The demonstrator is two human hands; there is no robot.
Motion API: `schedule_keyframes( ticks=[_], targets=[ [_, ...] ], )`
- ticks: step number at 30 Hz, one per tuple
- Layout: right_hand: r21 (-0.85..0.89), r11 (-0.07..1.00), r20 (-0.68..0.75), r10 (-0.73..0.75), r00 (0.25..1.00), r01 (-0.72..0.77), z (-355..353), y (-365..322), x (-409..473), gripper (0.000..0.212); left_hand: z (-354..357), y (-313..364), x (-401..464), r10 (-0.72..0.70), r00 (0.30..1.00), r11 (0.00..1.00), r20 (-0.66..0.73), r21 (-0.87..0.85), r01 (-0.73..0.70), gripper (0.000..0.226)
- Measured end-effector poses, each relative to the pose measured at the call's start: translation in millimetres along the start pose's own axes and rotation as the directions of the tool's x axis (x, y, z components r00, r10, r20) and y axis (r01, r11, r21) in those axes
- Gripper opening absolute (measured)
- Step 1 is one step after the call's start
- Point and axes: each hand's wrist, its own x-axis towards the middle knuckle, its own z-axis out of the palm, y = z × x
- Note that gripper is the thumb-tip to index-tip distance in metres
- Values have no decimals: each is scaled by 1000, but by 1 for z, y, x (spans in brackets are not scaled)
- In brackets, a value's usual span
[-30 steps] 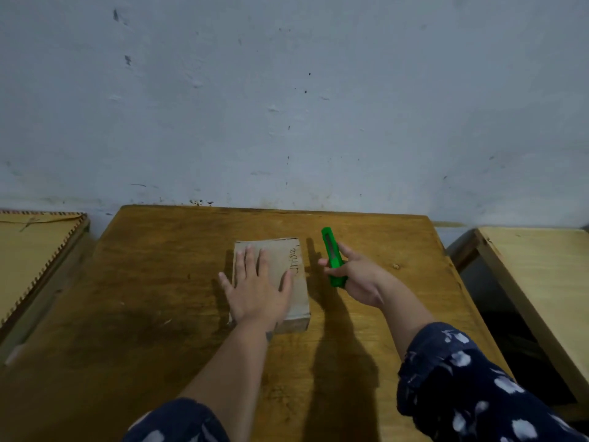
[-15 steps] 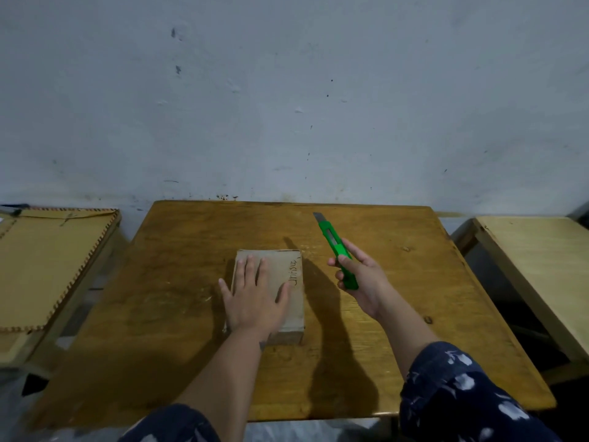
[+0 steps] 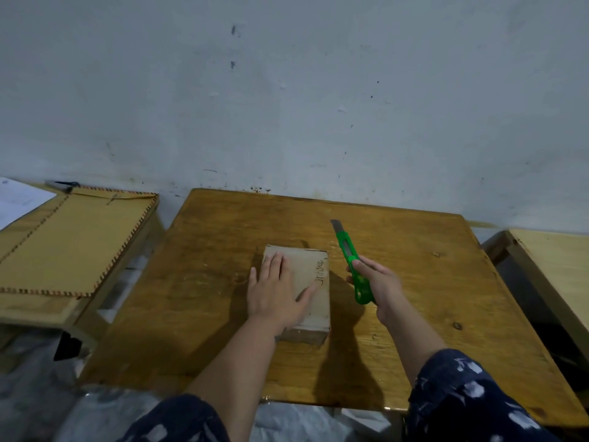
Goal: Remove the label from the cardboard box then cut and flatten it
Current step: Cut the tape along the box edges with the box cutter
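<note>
Flat on the wooden surface [image 3: 414, 282] lies the cardboard box [image 3: 314, 282], left hand [image 3: 277, 293] spread on top; at its 3 o'clock, the right hand [image 3: 377, 283] grips a green cutter [image 3: 349, 255], blade toward 12.

left hand [image 3: 276, 290]: palm down, fingers straight and together, thumb spread, pressing flat on the brown cardboard box [image 3: 310, 279] | right hand [image 3: 376, 282]: fingers curled round the green plastic utility knife [image 3: 353, 262], blade pointing away | both forearms bare, reaching forward
</note>
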Motion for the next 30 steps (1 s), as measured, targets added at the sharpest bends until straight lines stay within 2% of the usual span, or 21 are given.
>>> schedule_keyframes(
  ticks=[3, 5, 7, 8, 11, 14, 16, 22, 30],
  targets=[
    [-144, 989, -6, -39, 999, 37, 6, -6, 4, 13, 6, -5, -2, 27, 999, 1000, -24, 1, -27, 85],
    [-242, 966, 41, -86, 995, 93, 12, -11, 10, 13, 10, -6, -2, 29, 998, 1000, -52, -9, -29, 85],
    [-417, 886, 109, -175, 978, 205, 19, -16, 12, 24, 12, -5, -3, 26, 997, 999, -76, -19, -28, 84],
    [-533, 797, 147, -245, 958, 286, 22, -18, 14, 29, 13, -5, -3, 24, 996, 999, -89, -23, -26, 84],
    [-784, 411, 286, -428, 858, 466, 31, -24, 19, 34, 13, -4, -4, 20, 994, 999, -111, -35, -24, 84],
    [-828, 54, 458, -510, 728, 559, 42, -24, 19, 35, 12, -4, -5, 17, 993, 999, -116, -47, -22, 83],
    [-808, -68, 526, -534, 662, 586, 52, -25, 16, 36, 12, -4, -5, 17, 992, 999, -124, -45, -23, 82],
    [-777, -134, 578, -540, 612, 615, 71, -27, 13, 35, 9, -3, -7, 6, 994, 999, -113, -44, -11, 82],
    [-794, -181, 572, -545, 613, 580, 76, -26, 13, 36, 10, -1, -6, -7, 993, 1000, -117, -11, 6, 83]
  ],
)
